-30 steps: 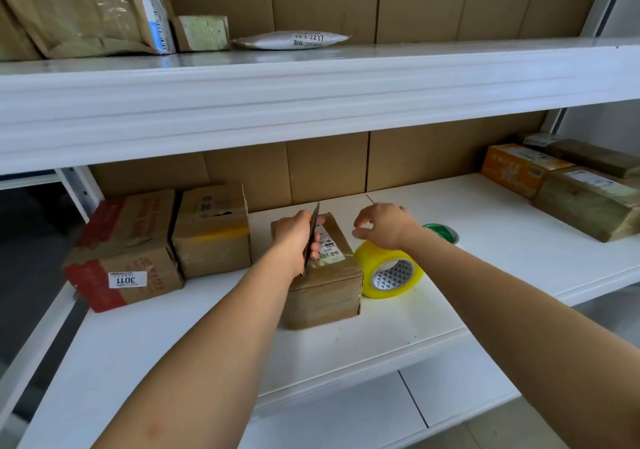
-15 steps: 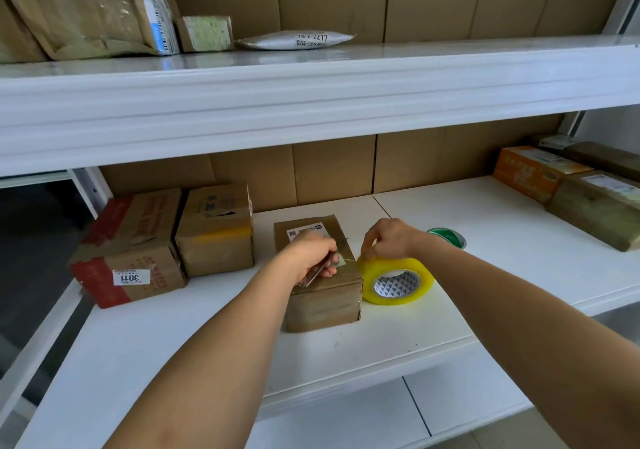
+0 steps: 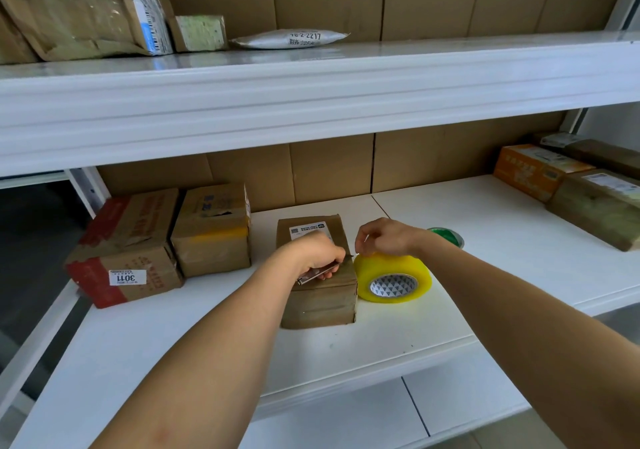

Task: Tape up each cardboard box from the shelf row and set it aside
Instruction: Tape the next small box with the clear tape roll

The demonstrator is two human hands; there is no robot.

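A slim metal cutter [image 3: 320,272] is gripped in the left hand [image 3: 317,253] atop the small brown cardboard box [image 3: 318,296], likely to sever tape pinched taut by the right hand [image 3: 384,237] above the yellow tape roll [image 3: 393,277] beside it.

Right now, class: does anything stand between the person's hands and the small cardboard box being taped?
Nothing visible does. The left hand rests on the small cardboard box, gripping a metal cutter; the right hand pinches tape above the yellow tape roll beside it.
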